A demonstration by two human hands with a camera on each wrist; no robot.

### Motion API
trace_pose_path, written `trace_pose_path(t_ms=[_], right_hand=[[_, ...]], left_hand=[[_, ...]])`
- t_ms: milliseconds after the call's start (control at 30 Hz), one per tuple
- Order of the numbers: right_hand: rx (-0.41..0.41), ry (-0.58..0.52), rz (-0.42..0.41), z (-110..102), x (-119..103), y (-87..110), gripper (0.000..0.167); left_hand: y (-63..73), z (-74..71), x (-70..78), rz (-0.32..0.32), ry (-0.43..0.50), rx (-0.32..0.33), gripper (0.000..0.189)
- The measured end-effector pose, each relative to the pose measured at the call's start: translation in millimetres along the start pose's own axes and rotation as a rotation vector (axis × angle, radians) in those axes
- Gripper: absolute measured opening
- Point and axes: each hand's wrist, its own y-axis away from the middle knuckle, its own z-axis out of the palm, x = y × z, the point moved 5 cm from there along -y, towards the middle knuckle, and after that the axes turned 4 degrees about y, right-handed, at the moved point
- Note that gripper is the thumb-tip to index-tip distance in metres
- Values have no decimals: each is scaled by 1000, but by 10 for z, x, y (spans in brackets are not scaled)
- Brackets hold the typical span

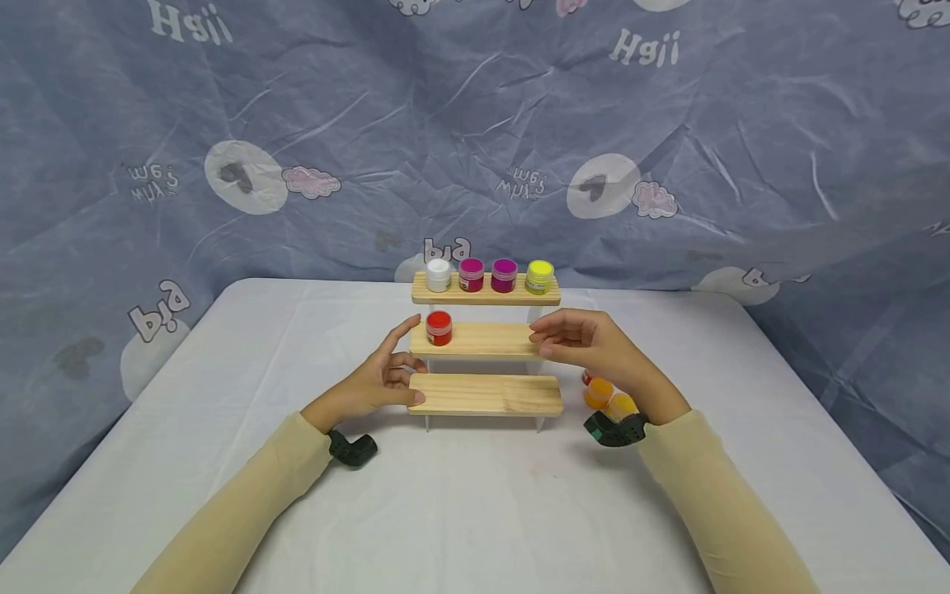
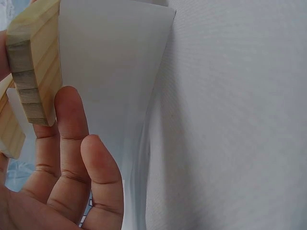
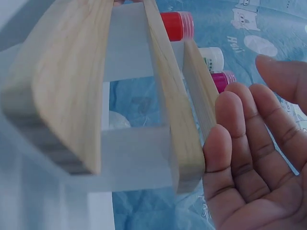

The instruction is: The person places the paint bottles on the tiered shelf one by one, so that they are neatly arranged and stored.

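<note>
We see the left hand (image 1: 371, 384) pinching the near left end of the wooden stand (image 1: 486, 394), thumb over the lowest tier and other fingers beneath it, the index finger reaching toward the middle tier's left end. Just right of that index fingertip sits a red jar (image 1: 439, 328). The right hand (image 1: 590, 338) holds nothing; its fingers, loosely bent, are at the middle tier's right end, though we cannot tell whether they touch it. Beyond both hands' fingers, on the top tier, we find a white jar (image 1: 438, 276) nearest the left fingers, then a magenta jar (image 1: 471, 275), a purple jar (image 1: 504, 276) and a yellow jar (image 1: 539, 277) nearest the right ones. Below the right fingers, an orange jar (image 1: 598, 393) rests on the worktop (image 1: 482, 511).
</note>
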Motion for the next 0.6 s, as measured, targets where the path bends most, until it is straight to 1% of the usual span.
trace_pose_path(t_ms=[167,300,600], right_hand=[[32,31,42,-112,74,139,33],[28,38,72,-190,147,249,32],[-8,65,66,-348,319,457,33]], left_hand=[[4,1,3,-4,-6,3,122],[3,-2,-1,-7,-6,3,122],[0,-2,0,-3,-4,2,123]])
